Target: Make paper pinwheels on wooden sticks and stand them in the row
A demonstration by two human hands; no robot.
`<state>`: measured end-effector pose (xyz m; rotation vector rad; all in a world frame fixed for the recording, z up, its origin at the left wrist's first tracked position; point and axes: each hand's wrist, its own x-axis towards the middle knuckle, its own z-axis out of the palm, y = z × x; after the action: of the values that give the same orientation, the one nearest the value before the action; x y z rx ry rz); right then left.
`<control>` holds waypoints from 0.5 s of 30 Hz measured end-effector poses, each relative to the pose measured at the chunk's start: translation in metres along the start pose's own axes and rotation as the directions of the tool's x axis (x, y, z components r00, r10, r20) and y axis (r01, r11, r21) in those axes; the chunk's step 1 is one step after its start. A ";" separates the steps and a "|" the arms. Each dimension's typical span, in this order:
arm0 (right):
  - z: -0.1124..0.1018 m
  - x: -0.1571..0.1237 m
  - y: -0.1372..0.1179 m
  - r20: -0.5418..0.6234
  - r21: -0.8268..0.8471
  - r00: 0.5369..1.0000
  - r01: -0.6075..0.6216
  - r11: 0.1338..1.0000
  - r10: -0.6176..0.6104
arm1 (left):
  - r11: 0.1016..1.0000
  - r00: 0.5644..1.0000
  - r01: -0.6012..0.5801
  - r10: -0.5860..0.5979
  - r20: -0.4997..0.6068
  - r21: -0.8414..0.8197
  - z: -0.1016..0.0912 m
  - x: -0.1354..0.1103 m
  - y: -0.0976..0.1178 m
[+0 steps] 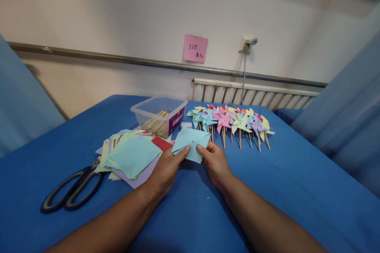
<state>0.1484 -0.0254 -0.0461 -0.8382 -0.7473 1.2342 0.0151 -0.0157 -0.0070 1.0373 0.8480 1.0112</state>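
Paper [190, 135] is pinched by left hand [166, 166] and right hand [217, 162], a thumb atop each near side; uneven pulling between the fingers could tear it, hard thumb pressure crease it.

My left hand [166, 165] and right hand [218, 162] pinch blue paper [190, 138], thumbs on top. Pile [135, 156], scissors [77, 185] left; tub [177, 119] of sticks [158, 124], pinwheels [223, 120] beyond.

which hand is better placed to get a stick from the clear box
Left, probably: the left hand is nearer the clear box and its sticks, while the right hand is farther across. Both grip the light-blue paper, so the left would need to let go first.
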 end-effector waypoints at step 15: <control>0.001 -0.003 0.001 0.007 -0.308 1.000 -0.011 0.951 0.014 | 0.997 0.998 -0.029 0.025 -0.051 -0.068 0.002 -0.002 0.006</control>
<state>0.1469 -0.0282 -0.0462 -1.0934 -0.9596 1.1482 0.0150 -0.0171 -0.0006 0.9703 0.8364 1.0863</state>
